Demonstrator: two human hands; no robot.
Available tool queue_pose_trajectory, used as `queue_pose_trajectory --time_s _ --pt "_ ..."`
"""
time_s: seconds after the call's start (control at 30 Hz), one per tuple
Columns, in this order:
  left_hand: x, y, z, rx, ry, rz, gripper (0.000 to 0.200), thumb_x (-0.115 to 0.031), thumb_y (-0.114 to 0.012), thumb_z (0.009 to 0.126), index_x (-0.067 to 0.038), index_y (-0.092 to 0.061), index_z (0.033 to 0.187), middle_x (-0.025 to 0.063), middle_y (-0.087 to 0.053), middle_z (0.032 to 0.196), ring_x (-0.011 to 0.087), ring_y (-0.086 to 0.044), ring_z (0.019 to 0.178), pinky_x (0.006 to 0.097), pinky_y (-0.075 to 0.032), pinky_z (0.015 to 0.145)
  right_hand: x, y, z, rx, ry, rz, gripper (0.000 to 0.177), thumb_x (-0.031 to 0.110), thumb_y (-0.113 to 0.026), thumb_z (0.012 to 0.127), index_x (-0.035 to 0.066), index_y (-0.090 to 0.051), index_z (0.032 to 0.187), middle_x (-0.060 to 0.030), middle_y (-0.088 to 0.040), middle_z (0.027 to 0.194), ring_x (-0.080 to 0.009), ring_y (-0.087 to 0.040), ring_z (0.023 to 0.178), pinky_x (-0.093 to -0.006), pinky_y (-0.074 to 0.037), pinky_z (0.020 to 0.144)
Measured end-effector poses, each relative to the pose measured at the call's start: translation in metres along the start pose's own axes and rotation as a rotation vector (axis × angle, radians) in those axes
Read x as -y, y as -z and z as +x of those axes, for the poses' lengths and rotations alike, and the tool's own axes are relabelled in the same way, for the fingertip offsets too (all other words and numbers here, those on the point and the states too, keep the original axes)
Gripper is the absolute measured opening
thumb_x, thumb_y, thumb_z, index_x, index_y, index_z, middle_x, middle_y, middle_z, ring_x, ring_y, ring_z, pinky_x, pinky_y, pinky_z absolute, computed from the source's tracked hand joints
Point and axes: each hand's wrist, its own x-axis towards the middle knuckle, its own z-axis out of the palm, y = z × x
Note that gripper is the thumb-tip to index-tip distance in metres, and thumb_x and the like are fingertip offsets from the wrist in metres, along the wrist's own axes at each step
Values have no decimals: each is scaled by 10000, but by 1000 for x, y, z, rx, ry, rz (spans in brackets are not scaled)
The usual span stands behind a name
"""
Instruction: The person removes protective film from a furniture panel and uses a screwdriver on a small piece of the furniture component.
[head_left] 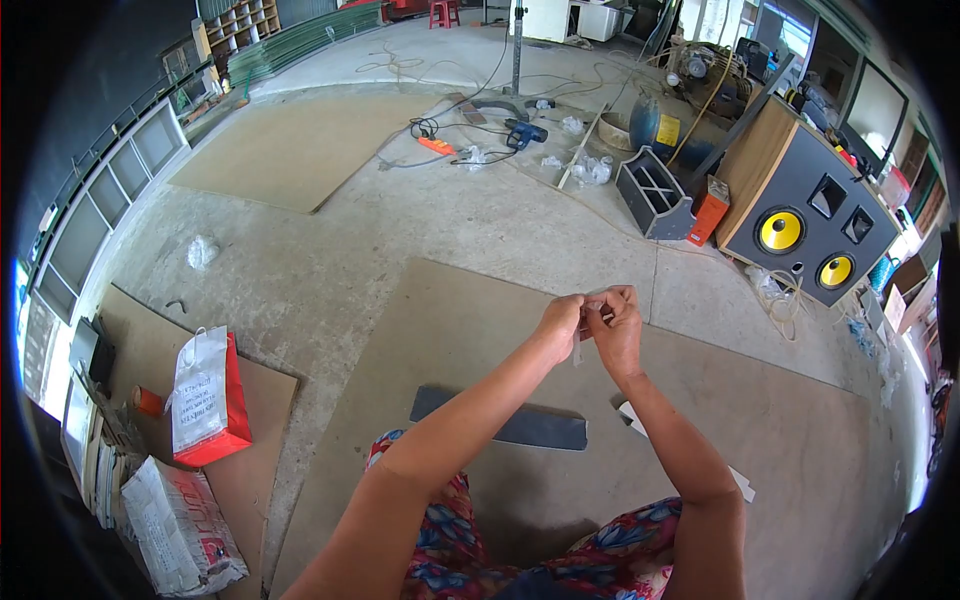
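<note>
My left hand (562, 324) and my right hand (616, 332) meet in front of me, above a large brown board on the floor. The fingers of both are pinched together on a thin, pale, see-through strip (577, 352), a short end of which hangs below them. Its exact kind is too small to make out. Below my left forearm lies a dark grey flat strip (540, 428), partly covered by that arm. White flat pieces (742, 484) show on either side of my right forearm, which hides what lies between.
The brown board (770, 420) spreads under me. At left are a red-and-white paper bag (205, 395) and a white sack (183, 530). Farther off are a blue power drill (524, 134), a grey tool caddy (655, 195), a large speaker (810, 215), another board (300, 150) and loose cords.
</note>
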Motion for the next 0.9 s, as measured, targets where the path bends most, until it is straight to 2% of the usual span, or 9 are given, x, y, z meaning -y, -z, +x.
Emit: queue_pose_trajectory --time_s 0.1,0.2,0.27,0.37,0.5,0.57,0.7,0.8,0.9 --pt "-1 0 -1 3 33 21 228 -153 -353 941 -17 -516 1026 101 -566 980 184 -558 835 344 -479 740 -12 2 2 38 -177 148 110 -32 -595 766 16 -618 862 -105 -575 872 -143 -597 657 -266 -474 573" --pt "3 8 4 47 20 59 215 -139 -386 936 -8 -538 1016 97 -575 954 180 -563 832 331 -482 736 -32 0 1 112 -328 264 170 -26 -596 745 -3 -598 913 -114 -574 894 -149 -592 652 -271 -479 592" --pt "9 20 13 98 19 73 190 -121 -429 926 0 -561 993 91 -584 916 176 -567 812 320 -485 726 -35 2 0 134 -315 270 208 -22 -584 736 -12 -575 944 -100 -570 886 -133 -573 655 -264 -471 599" --pt "7 15 6 13 22 82 125 -77 -503 891 -4 -601 912 73 -584 831 161 -558 732 287 -469 657 -29 8 3 177 -304 283 243 -18 -563 728 -13 -551 970 -73 -562 865 -103 -541 664 -253 -457 605" --pt "12 16 8 23 -8 31 83 -54 -546 860 -8 -613 844 61 -571 761 146 -524 651 267 -423 577 -24 8 3 246 -345 369 219 -10 -549 732 -8 -543 951 -51 -548 846 -76 -501 669 -242 -436 605" --pt "12 20 10 64 -41 26 77 -49 -553 852 -8 -612 827 59 -565 744 140 -507 628 261 -403 555 -21 8 2 231 -330 401 222 -8 -561 728 -6 -544 949 -64 -537 900 -82 -513 666 -247 -441 602" --pt "8 19 10 -23 -58 36 71 -36 -549 851 1 -600 819 72 -569 742 147 -519 635 265 -409 559 -3 5 0 161 -337 309 233 -12 -581 726 15 -553 956 -86 -501 1005 -110 -544 652 -265 -460 609" --pt "2 14 8 -129 -58 -26 65 -28 -540 853 -2 -590 820 78 -575 763 151 -530 646 270 -414 557 13 6 0 186 -137 40 300 -26 -606 712 44 -571 1002 -110 -473 1056 -153 -578 694 -293 -482 630" --pt "-2 14 7 -202 -55 -69 50 -42 -543 851 -14 -579 830 70 -579 781 149 -538 655 276 -420 553 26 6 -4 209 66 -91 364 -37 -629 698 61 -578 1045 -120 -477 1057 -191 -590 757 -311 -490 647"
